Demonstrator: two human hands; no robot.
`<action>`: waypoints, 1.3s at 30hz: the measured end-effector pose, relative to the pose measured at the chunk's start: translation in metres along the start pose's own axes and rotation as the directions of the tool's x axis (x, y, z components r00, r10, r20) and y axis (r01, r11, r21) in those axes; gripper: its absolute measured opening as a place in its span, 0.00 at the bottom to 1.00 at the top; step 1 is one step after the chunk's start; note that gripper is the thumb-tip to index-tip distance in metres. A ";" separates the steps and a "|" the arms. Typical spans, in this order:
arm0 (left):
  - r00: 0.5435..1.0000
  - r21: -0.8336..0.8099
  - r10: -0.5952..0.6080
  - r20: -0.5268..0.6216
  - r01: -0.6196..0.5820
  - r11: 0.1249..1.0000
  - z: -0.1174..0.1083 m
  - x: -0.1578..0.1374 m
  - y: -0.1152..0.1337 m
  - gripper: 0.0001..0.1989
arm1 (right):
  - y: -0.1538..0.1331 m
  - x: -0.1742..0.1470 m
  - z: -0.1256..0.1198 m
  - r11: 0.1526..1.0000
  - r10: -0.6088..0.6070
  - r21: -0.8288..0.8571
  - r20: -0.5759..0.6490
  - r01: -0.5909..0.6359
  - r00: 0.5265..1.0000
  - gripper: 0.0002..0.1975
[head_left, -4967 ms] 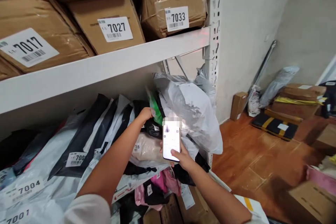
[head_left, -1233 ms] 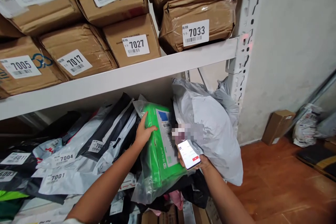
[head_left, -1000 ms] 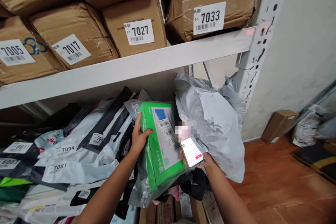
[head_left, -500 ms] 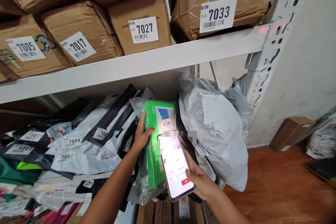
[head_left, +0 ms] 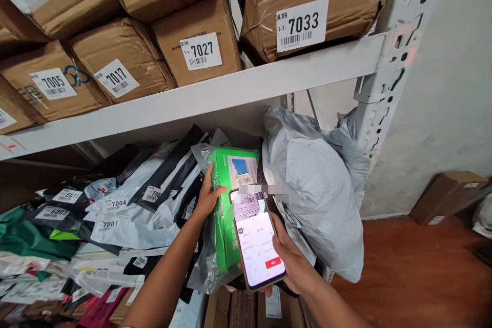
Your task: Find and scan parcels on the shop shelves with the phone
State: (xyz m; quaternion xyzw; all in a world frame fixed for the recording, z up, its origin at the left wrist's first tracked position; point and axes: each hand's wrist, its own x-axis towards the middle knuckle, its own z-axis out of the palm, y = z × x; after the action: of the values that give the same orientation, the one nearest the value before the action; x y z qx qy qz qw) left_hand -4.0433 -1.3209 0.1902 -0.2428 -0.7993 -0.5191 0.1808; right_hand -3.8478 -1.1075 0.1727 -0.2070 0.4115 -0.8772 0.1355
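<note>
A smartphone lies in the grip of my right hand, fingers wrapped round its right side and thumb at the screen's edge. The upper screen shows a barcode label; a red button glows lower down. Behind it stands a green box in a clear plastic bag, with a white label on its face. My left hand grips the box's left side, thumb on the front and fingers along the edge. The phone hides the box's lower right part.
Above runs a white shelf beam carrying numbered cartons. A bulky grey parcel bag sits to the right, beside the upright post. Labelled mailer bags lie piled on the left. Another carton stands on the floor.
The phone's upper screen has gone from washed-out white to a view of a barcode label. The phone is tipped slightly differently; my left hand keeps its hold on the box.
</note>
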 end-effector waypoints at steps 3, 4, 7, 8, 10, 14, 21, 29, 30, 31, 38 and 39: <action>1.000 0.019 0.001 -0.008 -0.001 1.000 0.000 0.001 0.000 0.42 | -0.003 -0.002 0.001 1.000 -0.008 -0.011 0.018 0.008 1.000 0.37; 1.000 0.025 0.000 -0.009 0.000 1.000 0.001 0.001 0.000 0.42 | -0.003 -0.002 0.002 1.000 -0.011 -0.018 0.024 0.011 1.000 0.36; 1.000 0.034 -0.002 -0.021 0.003 0.999 0.001 0.000 0.000 0.41 | -0.003 -0.003 0.002 0.999 -0.014 -0.029 0.026 0.015 1.000 0.35; 1.000 0.035 -0.003 -0.026 0.004 0.999 0.001 0.000 0.001 0.41 | -0.003 -0.003 0.002 1.000 -0.015 -0.026 0.025 0.015 1.000 0.36; 1.000 0.036 -0.004 -0.029 0.005 0.999 0.001 0.000 0.001 0.41 | -0.002 -0.003 0.003 1.000 -0.013 -0.017 0.027 0.014 1.000 0.36; 1.000 0.025 -0.005 -0.023 0.006 1.000 0.001 -0.001 0.000 0.40 | -0.003 -0.003 0.004 1.000 -0.006 -0.015 0.023 0.006 1.000 0.36; 1.000 0.012 0.003 -0.018 -0.003 1.000 0.000 -0.001 0.001 0.41 | 0.000 -0.002 0.002 1.000 -0.008 -0.016 0.027 0.008 1.000 0.37; 1.000 -0.005 -0.010 0.003 0.010 1.000 -0.001 0.000 -0.001 0.42 | 0.002 -0.007 -0.005 0.997 -0.020 0.071 0.067 0.015 0.998 0.41; 1.000 -0.003 -0.005 0.005 0.005 1.000 -0.001 0.000 -0.002 0.42 | 0.002 -0.007 -0.005 0.997 -0.011 0.073 0.070 0.005 0.997 0.42; 1.000 0.000 0.001 0.007 -0.001 1.000 -0.001 0.001 -0.004 0.43 | 0.003 -0.008 -0.005 0.997 -0.001 0.076 0.062 -0.003 0.998 0.41; 0.999 -0.035 0.044 0.012 -0.043 0.998 0.000 0.002 -0.010 0.43 | 0.017 0.001 0.003 0.998 0.021 0.069 -0.209 -0.007 0.978 0.26; 0.999 -0.037 0.044 0.013 -0.044 0.998 0.000 0.002 -0.009 0.43 | 0.018 0.002 0.003 0.997 0.028 0.073 -0.225 -0.011 0.974 0.26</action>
State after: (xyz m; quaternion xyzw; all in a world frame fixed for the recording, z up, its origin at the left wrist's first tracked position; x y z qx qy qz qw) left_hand -4.0506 -1.3238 0.1846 -0.2671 -0.7855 -0.5277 0.1823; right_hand -3.8472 -1.1218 0.1606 -0.0969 0.3947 -0.9078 0.1037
